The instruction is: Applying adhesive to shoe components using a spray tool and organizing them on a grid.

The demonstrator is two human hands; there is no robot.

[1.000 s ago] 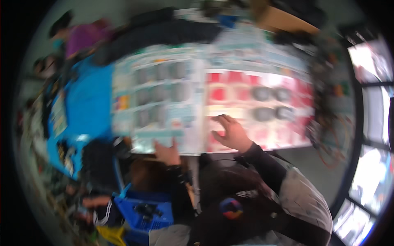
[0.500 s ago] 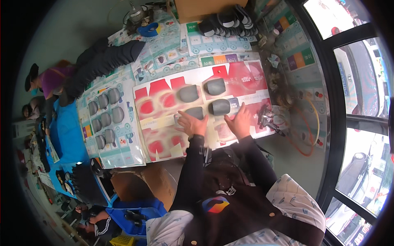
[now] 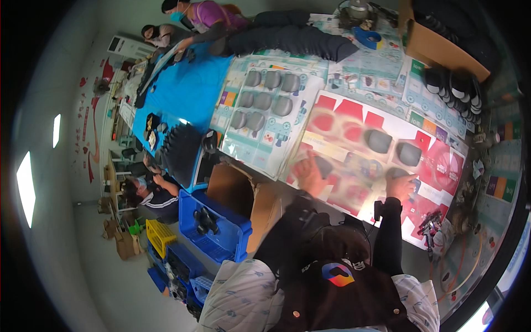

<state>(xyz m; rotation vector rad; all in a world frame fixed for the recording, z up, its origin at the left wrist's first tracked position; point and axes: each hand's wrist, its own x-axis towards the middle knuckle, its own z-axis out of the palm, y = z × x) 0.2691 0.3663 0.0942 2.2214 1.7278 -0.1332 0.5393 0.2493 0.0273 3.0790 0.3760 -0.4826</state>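
Note:
Motion blurs my left hand [image 3: 310,178] at the near left of a red-and-white printed sheet, its fingers around a grey rounded piece [image 3: 323,165]. My right hand [image 3: 402,188] is farther right on that sheet. Its thumb and fingers sit around another grey rounded piece [image 3: 395,172], which the hand partly covers. Beyond my hands, two similar grey pieces, one left [image 3: 379,141] and one right [image 3: 409,153], lie on the printed sheet [image 3: 445,188]. Pale overspray-like patches mark the sheet.
To the left, several grey pieces [image 3: 263,100] lie in rows on a pale sheet. A spray gun [image 3: 429,226] rests by the sheet's right corner. Dark stacked pieces [image 3: 287,41] line the far side. A blue crate [image 3: 215,232] and cardboard box [image 3: 235,191] stand below; a person [image 3: 213,16] works beyond.
The view has swung left. My left hand has moved left across the printed sheet with a grey piece. My right hand has come onto the near right piece.

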